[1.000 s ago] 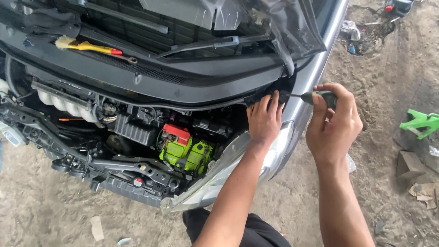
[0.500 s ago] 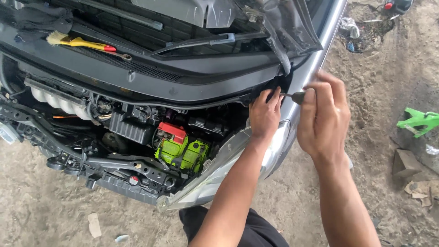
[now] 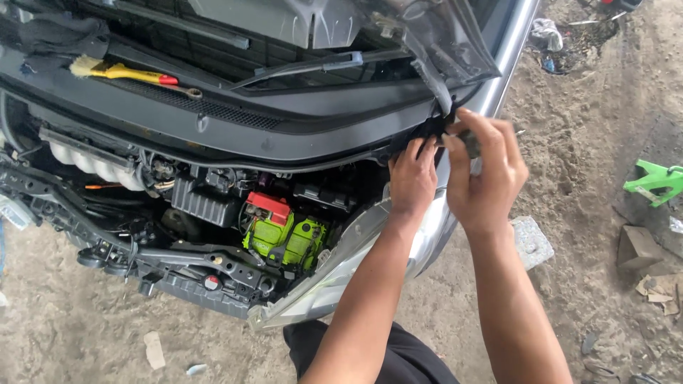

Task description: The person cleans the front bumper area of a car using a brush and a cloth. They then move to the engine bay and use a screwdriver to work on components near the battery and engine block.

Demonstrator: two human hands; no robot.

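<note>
My left hand (image 3: 413, 178) rests on the silver fender edge (image 3: 434, 227) of a car with its engine bay exposed, fingertips pressed on the black end piece of the cowl trim (image 3: 425, 130). Close beside it, my right hand (image 3: 487, 174) is closed around the dark handle of a screwdriver (image 3: 471, 144), whose tip points at the same trim corner and is hidden behind my fingers. The two hands almost touch at the base of the windscreen pillar.
A green battery with a red terminal cover (image 3: 284, 238) sits low in the bay. A yellow-handled brush (image 3: 117, 70) and a wrench (image 3: 186, 90) lie on the cowl. A wiper arm (image 3: 313, 65) crosses above. On the sandy ground are a concrete block (image 3: 530, 242) and a green stand (image 3: 654, 181).
Both hands have drawn together at the cowl corner. The right hand has moved left with the screwdriver until it nearly meets the left hand's fingers.
</note>
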